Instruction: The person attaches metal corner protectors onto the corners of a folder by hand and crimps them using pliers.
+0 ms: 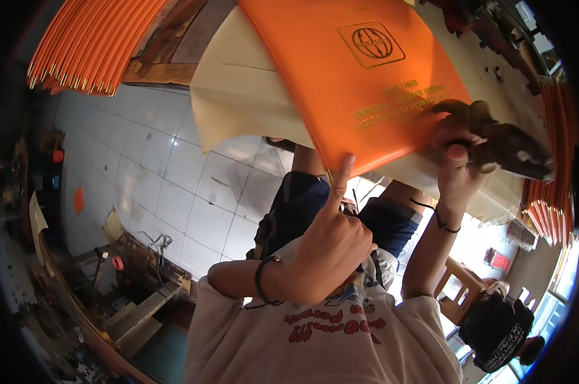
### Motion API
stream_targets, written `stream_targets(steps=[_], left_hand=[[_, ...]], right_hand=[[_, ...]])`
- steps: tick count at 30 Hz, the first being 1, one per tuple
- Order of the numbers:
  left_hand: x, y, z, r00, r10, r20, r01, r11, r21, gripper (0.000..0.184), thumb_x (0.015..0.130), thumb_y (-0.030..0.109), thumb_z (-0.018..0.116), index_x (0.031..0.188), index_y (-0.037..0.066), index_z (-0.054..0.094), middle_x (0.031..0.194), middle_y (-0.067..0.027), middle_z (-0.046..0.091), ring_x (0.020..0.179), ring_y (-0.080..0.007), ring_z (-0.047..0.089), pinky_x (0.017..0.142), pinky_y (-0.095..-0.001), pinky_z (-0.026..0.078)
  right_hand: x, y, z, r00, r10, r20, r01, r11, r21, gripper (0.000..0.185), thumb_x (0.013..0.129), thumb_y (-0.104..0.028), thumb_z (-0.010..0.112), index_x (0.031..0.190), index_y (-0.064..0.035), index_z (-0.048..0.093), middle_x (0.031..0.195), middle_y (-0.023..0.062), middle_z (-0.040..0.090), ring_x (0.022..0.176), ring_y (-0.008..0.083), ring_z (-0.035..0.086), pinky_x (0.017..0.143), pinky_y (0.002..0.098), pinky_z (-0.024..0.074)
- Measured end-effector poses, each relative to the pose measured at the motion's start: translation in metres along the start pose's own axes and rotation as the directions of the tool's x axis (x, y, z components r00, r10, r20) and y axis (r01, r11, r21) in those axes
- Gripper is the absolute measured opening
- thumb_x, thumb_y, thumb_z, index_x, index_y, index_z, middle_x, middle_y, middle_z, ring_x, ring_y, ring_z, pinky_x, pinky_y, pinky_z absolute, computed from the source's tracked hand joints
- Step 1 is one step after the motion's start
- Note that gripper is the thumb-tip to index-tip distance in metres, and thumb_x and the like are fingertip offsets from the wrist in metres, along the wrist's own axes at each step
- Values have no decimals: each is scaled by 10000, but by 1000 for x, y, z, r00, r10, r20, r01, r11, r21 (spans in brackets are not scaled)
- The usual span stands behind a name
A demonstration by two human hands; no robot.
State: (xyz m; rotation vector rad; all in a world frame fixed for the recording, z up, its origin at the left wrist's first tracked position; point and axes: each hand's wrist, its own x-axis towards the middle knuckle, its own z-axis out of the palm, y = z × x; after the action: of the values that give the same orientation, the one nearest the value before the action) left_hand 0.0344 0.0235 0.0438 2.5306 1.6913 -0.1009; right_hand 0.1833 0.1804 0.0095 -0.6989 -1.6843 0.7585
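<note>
An orange folder (353, 70) with gold printing lies over a pale cardboard sheet (238, 102). My left hand (337, 246) reaches to its near left corner, where a small brass-coloured fitting (328, 174) shows. The left index finger is stretched out along that corner. Its other fingers are curled, and what they may hold is hidden. Above the folder's near right part, my right hand (459, 163) is closed round a dark, thick tool (517, 150). Its exact kind is not clear.
Stacked orange folders with brass corners (97, 48) stand at the upper left. More orange folders (549, 208) are stacked at the right. Someone in a dark cap (501, 329) is beside a tan plastic stool (459, 291). Wooden framing (139, 320) is at lower left.
</note>
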Motion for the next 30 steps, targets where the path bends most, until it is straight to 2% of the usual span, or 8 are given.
stream_targets(steps=[2,5,8,19,22,24,27,30], left_hand=[[3,3,2,998,-19,61,19,1000,3,542,795,448,692,439,66,547,384,-8,383,374,-175,466,1183,-615,83],[4,5,4,993,-32,117,29,999,28,518,786,448,701,452,73,574,386,-1,386,397,-170,488,1172,-640,62],[6,5,7,992,-22,128,17,999,39,517,781,462,702,458,75,583,391,8,397,423,-169,512,1161,-656,26],[8,-1,1,973,44,229,-9,988,-152,528,784,514,679,492,78,627,433,12,455,548,-187,585,1081,-743,-68],[9,-1,0,971,46,236,-4,984,-177,520,788,506,678,496,78,629,441,10,460,562,-190,591,1071,-749,-80],[9,-1,0,973,47,224,-1,980,-201,514,791,499,677,500,78,628,443,7,460,569,-191,593,1066,-753,-86],[7,-5,-2,990,81,119,-48,965,-258,229,737,95,608,513,114,651,402,6,455,487,-177,591,1120,-713,-29],[6,-10,-10,977,138,162,-71,929,-364,244,757,125,607,517,107,644,402,5,457,468,-179,586,1104,-730,-41]], right_hand=[[5,-5,-5,998,22,63,-23,1000,13,630,894,-616,528,864,13,538,711,64,511,612,135,454,557,264,343],[7,-5,-1,999,29,44,-35,988,152,602,964,-565,427,857,18,533,681,67,468,579,129,409,537,267,327],[6,-1,-4,996,86,-19,-81,978,190,640,915,-623,477,824,0,593,729,46,579,558,70,490,497,189,348],[9,12,-13,990,135,-29,-120,946,302,726,944,-675,334,796,-4,569,648,38,508,492,82,367,482,228,298],[11,1,-7,962,213,-173,-185,969,166,727,959,-668,307,783,-8,558,618,31,468,486,98,338,495,256,311],[13,-1,-7,952,243,-186,-201,955,218,721,962,-664,304,783,-12,558,606,24,447,486,104,328,503,272,316],[16,5,-14,972,230,-56,-179,868,462,715,958,-667,310,796,-20,566,595,12,426,491,107,322,512,286,309],[18,-1,-12,965,259,-39,-213,863,458,680,950,-672,328,822,-49,567,583,-16,380,503,99,288,526,284,269]])
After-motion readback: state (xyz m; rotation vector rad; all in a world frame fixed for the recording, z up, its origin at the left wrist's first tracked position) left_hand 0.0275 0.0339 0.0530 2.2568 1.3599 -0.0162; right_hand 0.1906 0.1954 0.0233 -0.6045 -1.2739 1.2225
